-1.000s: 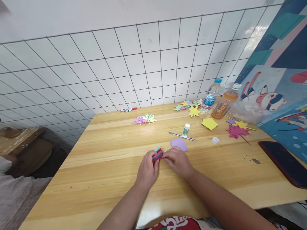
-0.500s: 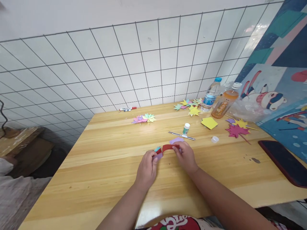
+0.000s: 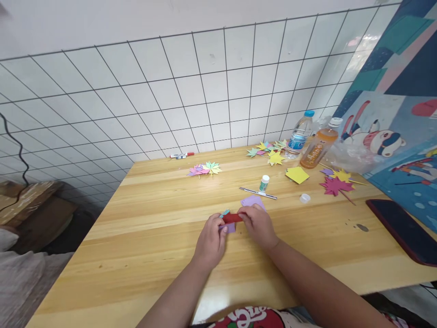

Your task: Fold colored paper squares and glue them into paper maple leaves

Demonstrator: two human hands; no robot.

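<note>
A strip of red paper (image 3: 233,218) spans between my two hands, low over the table. My left hand (image 3: 210,234) pinches its left end together with a folded purple paper (image 3: 229,227); a small blue piece (image 3: 224,213) pokes out above the fingers. My right hand (image 3: 258,223) grips the strip's right end between thumb and fingers. Just beyond the right hand lies a flat purple paper (image 3: 252,201), partly covered by it. Farther back are a craft knife (image 3: 257,193) and a white-capped glue stick (image 3: 264,183).
Paper maple leaves lie in clusters at the back (image 3: 212,168) and right (image 3: 336,185). A yellow paper (image 3: 297,175), a clear cap (image 3: 305,198), a water bottle (image 3: 297,139), an orange drink bottle (image 3: 319,146) and a phone (image 3: 403,230) occupy the right side. Markers (image 3: 182,156) rest by the wall.
My right hand has moved left and slightly down, toward my left hand. The red strip, arched before, now runs straighter and lower. More of the flat purple paper shows.
</note>
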